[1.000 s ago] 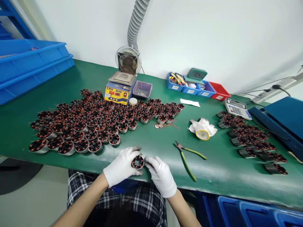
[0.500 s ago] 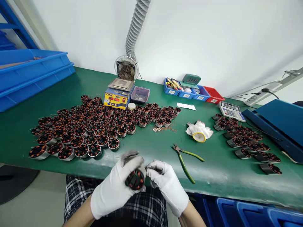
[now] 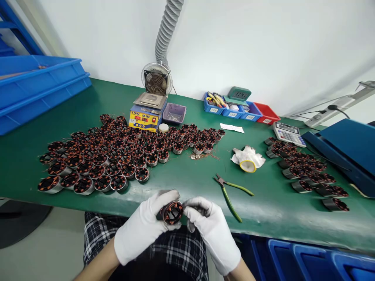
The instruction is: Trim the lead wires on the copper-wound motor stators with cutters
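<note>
The wound stator [image 3: 172,212] sat on the desk [image 3: 190,183] edge a second ago. Now it is raised and tilted just in front of that edge, and the left hand [image 3: 140,234] and right hand [image 3: 213,230] both grasp it.

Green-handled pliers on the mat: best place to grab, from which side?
Take the pliers by both green handles, back from the pivot, from above on the near side. They lie flat on the table, jaws pointing away-left, handles splayed toward the front edge. The right hand is nearer, but shares the stator with the left hand.
</note>
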`<state>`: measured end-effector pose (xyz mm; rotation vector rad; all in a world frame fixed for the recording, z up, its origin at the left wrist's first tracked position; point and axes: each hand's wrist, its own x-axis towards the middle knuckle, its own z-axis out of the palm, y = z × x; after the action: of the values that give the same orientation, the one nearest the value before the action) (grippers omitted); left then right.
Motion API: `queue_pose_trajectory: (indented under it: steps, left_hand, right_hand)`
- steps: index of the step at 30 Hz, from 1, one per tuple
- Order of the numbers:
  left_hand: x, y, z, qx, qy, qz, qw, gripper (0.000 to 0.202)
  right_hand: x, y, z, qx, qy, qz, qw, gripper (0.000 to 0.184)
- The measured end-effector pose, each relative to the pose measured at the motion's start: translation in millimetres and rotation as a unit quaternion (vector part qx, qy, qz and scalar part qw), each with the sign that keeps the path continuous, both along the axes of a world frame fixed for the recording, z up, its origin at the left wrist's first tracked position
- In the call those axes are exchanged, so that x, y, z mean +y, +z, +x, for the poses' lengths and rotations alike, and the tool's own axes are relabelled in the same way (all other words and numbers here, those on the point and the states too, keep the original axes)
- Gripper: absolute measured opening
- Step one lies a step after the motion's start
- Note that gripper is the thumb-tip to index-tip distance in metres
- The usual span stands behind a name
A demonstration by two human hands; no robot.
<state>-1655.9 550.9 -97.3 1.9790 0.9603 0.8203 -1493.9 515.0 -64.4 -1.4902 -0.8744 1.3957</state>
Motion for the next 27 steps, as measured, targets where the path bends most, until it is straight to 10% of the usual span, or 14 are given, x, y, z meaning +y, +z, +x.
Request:
queue_pose_trajectory:
  steps: [6,13,21,27]
  left_hand:
    - [0,8.8,0,-0.036,-0.008,-0.113,0.993,0.043]
    - [22,-5.4,5,0.156,0.021,-0.093,0.983,0.052]
    - [17,-32.4,1,0.241,0.080,0.200,0.946,0.039]
    - [3,-37.3,11,0.221,0.106,0.183,0.952,0.032]
  right_hand:
    - [-3,-7.0,-1,-0.102,-0.010,0.102,0.989,0.012]
    - [18,-32.9,-9,0.022,0.001,-0.033,0.999,0.021]
    - [27,-71.0,-21,0.023,-0.034,-0.040,0.998,0.026]
    - [17,-78.8,-23,-0.056,-0.025,0.028,0.998,0.019]
